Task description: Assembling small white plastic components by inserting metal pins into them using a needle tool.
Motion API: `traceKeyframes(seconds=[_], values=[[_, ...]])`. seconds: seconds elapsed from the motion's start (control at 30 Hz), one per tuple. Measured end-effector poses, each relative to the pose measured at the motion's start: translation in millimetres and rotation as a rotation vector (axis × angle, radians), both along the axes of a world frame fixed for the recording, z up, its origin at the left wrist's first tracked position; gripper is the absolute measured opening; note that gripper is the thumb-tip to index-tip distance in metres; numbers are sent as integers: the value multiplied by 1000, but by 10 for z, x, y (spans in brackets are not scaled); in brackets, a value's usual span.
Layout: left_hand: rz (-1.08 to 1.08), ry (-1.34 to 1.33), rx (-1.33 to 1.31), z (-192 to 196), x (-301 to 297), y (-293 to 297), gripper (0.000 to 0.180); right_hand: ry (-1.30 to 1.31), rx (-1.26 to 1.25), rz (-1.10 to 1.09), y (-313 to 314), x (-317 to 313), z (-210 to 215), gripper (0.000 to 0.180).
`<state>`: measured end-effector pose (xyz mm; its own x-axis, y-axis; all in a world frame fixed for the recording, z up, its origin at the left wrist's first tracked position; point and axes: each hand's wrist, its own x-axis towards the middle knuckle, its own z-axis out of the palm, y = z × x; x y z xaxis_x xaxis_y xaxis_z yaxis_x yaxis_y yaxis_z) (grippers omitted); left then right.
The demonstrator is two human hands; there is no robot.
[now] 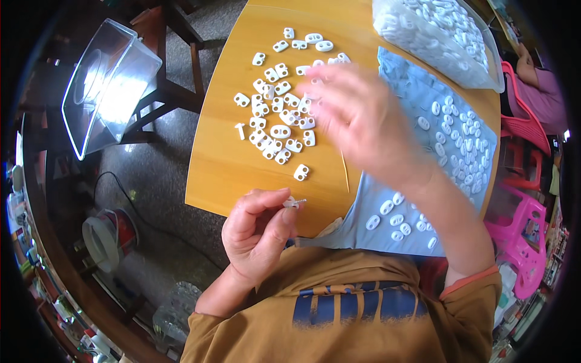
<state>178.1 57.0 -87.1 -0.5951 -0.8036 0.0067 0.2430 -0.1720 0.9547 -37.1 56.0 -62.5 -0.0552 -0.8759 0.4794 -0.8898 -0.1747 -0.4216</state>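
Observation:
My left hand pinches a small white plastic piece with a metal spring just over the near edge of the wooden table. My right hand is blurred above a scatter of several small white two-hole plastic pieces on the table, its fingers spread at the pile's right side. Whether it holds a piece cannot be seen.
A light blue cloth at the right carries more white pieces. A clear bin full of white pieces stands at the back right. A thin stick lies by the cloth. An empty clear tub sits on a stool at left. Pink plastic chairs and another person are at right.

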Motion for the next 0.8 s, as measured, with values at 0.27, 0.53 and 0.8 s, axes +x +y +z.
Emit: traceKeyframes(seconds=[0.27,0.53,0.8], values=[[20,-15,-15,-7,-28,26,23,173,68,-134,-421,-520,-124,16],[3,-13,-95,-30,-18,23,27,177,96,-83,-467,-441,62,15],[2,-20,-84,-9,-14,25,26,83,80,-227,-525,-447,-42,11]])
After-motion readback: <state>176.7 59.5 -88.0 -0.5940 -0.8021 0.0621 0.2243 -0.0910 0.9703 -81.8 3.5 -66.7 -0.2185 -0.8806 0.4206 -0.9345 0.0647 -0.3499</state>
